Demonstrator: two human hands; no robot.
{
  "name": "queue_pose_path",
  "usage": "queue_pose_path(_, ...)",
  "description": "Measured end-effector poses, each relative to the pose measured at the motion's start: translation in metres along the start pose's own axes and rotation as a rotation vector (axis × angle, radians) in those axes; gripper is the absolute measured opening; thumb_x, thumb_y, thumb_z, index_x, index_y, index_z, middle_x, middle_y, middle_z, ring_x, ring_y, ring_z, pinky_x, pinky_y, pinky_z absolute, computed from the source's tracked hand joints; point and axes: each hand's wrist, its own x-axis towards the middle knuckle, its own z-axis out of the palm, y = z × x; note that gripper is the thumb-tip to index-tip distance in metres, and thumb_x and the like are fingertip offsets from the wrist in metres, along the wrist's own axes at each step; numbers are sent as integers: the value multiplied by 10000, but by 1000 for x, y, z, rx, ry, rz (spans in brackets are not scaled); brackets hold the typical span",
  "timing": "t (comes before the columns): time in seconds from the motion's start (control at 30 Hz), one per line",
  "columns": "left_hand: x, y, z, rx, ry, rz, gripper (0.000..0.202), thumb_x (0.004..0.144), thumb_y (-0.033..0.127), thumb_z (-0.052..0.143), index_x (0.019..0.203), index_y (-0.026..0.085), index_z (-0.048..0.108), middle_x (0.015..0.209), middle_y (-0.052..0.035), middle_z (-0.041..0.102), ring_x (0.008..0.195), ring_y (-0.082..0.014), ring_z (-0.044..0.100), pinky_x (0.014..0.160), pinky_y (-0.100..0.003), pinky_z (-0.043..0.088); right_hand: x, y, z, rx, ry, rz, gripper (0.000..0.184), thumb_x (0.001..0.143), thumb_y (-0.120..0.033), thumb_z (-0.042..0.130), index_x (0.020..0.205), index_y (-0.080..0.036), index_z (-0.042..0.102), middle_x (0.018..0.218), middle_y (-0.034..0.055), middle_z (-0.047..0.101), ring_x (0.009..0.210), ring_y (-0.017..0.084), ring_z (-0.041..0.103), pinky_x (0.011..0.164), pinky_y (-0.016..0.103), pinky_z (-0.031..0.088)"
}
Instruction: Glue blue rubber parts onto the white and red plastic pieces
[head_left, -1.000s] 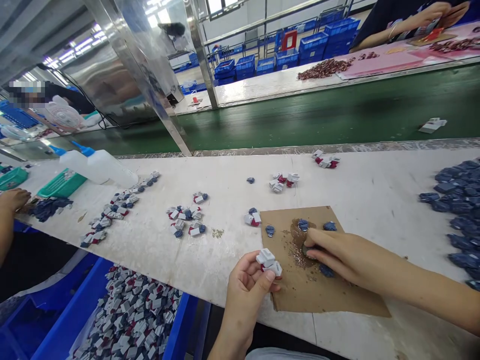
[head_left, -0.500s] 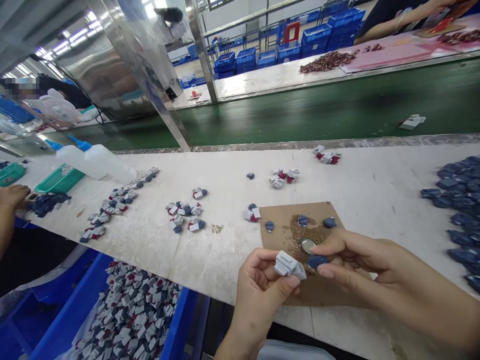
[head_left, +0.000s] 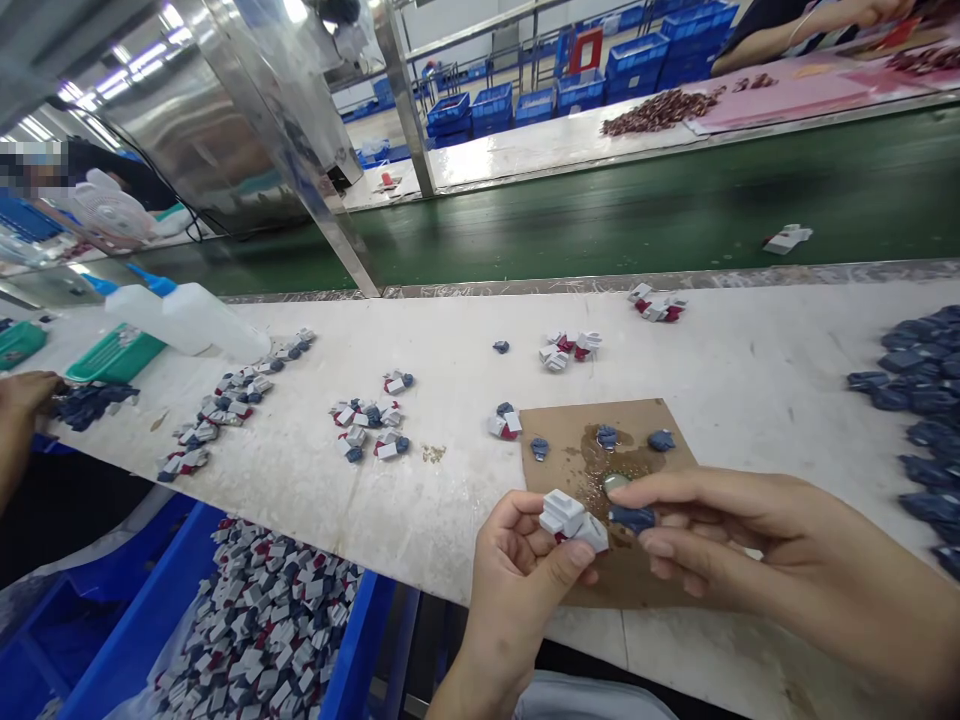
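Observation:
My left hand (head_left: 517, 580) is closed around a small light-grey blocky plastic piece (head_left: 571, 520), with a bit of dark red showing under it. Just to the right, my right hand (head_left: 720, 530) pinches a dark blue piece (head_left: 631, 519) between thumb and fingers. The two pieces are close together above a brown cardboard sheet (head_left: 555, 410). On the wet cardboard lie a round metal cap (head_left: 616, 483), partly behind my right fingers, and three blue pieces, one of them (head_left: 607, 436) in the wet patch.
A pile of blue pieces (head_left: 930, 400) lies at the right. Grey-red-blue assemblies (head_left: 367, 425) sit left of the cardboard. A blue crate (head_left: 367, 610) full of them stands below. Beyond the table runs a green conveyor (head_left: 600, 220). Another person's hand (head_left: 26, 400) is at far left.
The grey piece in my left hand has turned slightly, showing more red. My right fingers have shifted over the metal cap. A grey piece on the conveyor has moved left.

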Motion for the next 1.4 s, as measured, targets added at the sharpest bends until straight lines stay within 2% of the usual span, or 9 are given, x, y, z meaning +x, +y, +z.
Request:
queue_pose_path(0.2, -1, -1, -2, 59, -31, 62, 321, 599, 235, 895, 804, 166, 657, 722, 11, 725, 621, -89, 660, 562, -154, 532, 0, -4, 2, -9, -27, -99, 269, 882, -498, 599, 834, -242, 665, 593, 5, 632, 457, 138, 579, 405, 215, 470)
queue_pose_path(0.33, -1, -2, -7, 153, -86, 119, 301, 614, 220, 882, 812, 181, 658, 759, -18, 751, 671, -135, 696, 592, -191, 545, 0, -5, 5, 70, -138, -22, 326, 918, -513, 541, 802, -221, 630, 585, -1, 603, 445, 120, 541, 400, 210, 431)
queue_pose_path(0.57, -11, 5, 1, 236, 0, 141, 281, 571, 185, 891, 755, 203, 679, 716, -9, 737, 635, -141, 688, 588, -212, 531, -6, -8, 5, 73, -190, 102, 383, 908, -569, 531, 775, -220, 617, 553, -16, 560, 450, 110, 525, 420, 203, 411)
queue_pose_path(0.77, -8, 3, -9, 314, -112, 186, 275, 591, 92, 866, 760, 220, 691, 703, 2, 736, 677, -164, 718, 596, -222, 551, -3, -7, 4, 189, -368, 117, 358, 912, -526, 555, 751, -207, 537, 546, -27, 565, 427, 86, 491, 394, 178, 377)
queue_pose_path(1.07, -8, -9, -17, 285, -87, 150, 287, 602, 146, 875, 784, 216, 665, 744, 4, 724, 703, -144, 689, 650, -214, 534, -5, 2, 24, 300, -309, 186, 397, 857, -576, 615, 768, -190, 591, 575, -16, 560, 473, 96, 504, 399, 174, 405)
queue_pose_path(1.17, -4, 5, -25, 555, -213, 224, 257, 735, 183, 784, 964, 238, 681, 862, -27, 711, 778, -158, 672, 701, -235, 527, -2, 10, 30, 213, -213, 133, 404, 880, -587, 566, 787, -195, 603, 586, -15, 557, 461, 93, 477, 406, 189, 389)
queue_pose_path(1.27, 22, 29, -32, 1043, -314, 538, 305, 877, 179, 589, 1169, 252, 635, 967, -68, 662, 847, -181, 629, 753, -275, 507, 5, 13, 23, 123, -20, 48, 425, 874, -630, 540, 875, -215, 633, 589, -9, 546, 481, 109, 459, 413, 205, 378)
queue_pose_path(1.33, 52, 44, -34, 1349, -248, 753, 305, 921, 174, 467, 1183, 215, 617, 1003, -103, 630, 914, -219, 601, 800, -326, 495, 6, 14, 14, 72, 125, 27, 462, 892, -653, 488, 977, -228, 647, 632, 15, 573, 506, 129, 483, 446, 236, 422)
queue_pose_path(1.4, 82, 55, -34, 1576, -146, 840, 315, 940, 178, 395, 1175, 169, 605, 1060, -142, 607, 1002, -262, 574, 860, -390, 484, 3, 18, 5, 36, 230, 42, 473, 912, -651, 448, 1019, -234, 645, 682, 38, 598, 515, 141, 510, 481, 262, 462)
